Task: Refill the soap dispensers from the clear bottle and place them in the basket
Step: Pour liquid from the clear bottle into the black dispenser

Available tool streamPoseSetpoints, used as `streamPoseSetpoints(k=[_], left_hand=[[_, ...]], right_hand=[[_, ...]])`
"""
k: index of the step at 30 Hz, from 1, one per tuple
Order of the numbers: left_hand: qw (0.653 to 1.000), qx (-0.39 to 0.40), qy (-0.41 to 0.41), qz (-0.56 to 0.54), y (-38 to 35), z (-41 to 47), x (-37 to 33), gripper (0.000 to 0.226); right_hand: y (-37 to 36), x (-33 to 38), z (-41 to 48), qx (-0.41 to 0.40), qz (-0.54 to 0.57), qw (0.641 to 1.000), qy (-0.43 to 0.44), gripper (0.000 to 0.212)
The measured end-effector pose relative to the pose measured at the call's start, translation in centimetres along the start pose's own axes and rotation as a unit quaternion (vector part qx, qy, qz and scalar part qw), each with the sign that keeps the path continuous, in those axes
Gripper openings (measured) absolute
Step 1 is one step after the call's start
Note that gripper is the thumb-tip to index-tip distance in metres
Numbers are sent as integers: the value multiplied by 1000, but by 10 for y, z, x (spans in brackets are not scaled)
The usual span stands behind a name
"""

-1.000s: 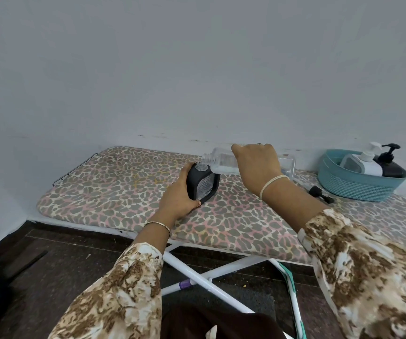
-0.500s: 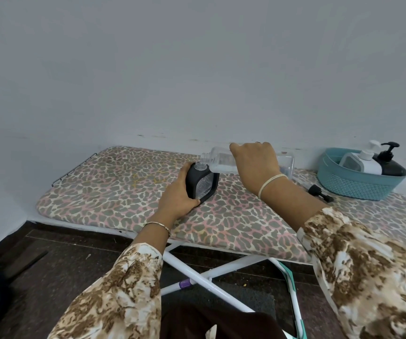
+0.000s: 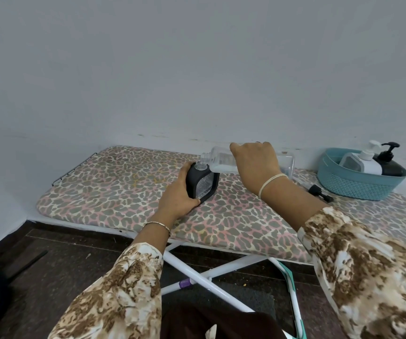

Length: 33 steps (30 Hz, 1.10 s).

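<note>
A: What does the nearer hand have?

B: The left hand wraps round the left side of the black dispenser. The dispenser stands a little tilted on the ironing board, its neck open and facing up.

A: And the clear bottle?

B: Just behind and above. The right hand grips the clear bottle round its middle from above, fingers curled over it. Its long axis lies almost level, base to the right and mouth to the left. The mouth sits just over the dispenser's neck, slightly to its right.

A: Is soap running?

B: I cannot tell; no stream shows. Liquid lies along the bottle's lower side. I judge the pour depends on holding that mouth above the neck as the base lifts.

A: Farther off?

B: A black pump head lies on the board to the right. Beyond it the basket holds a white dispenser and a dark dispenser.
</note>
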<state>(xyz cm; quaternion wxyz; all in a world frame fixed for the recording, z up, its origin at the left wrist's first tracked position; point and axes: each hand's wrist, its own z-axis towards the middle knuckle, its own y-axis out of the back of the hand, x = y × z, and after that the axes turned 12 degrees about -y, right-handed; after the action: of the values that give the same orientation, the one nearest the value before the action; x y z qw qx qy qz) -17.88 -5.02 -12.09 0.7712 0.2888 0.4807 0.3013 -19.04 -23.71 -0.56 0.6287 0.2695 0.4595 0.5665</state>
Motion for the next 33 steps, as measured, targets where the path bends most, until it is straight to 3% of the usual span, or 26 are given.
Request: streamPoseSetpoints(k=[33], left_hand=[[1000,1,-5,-16,1,-1,-3,102]], right_hand=[[3,-1,1,6,-8,1000,13,28]])
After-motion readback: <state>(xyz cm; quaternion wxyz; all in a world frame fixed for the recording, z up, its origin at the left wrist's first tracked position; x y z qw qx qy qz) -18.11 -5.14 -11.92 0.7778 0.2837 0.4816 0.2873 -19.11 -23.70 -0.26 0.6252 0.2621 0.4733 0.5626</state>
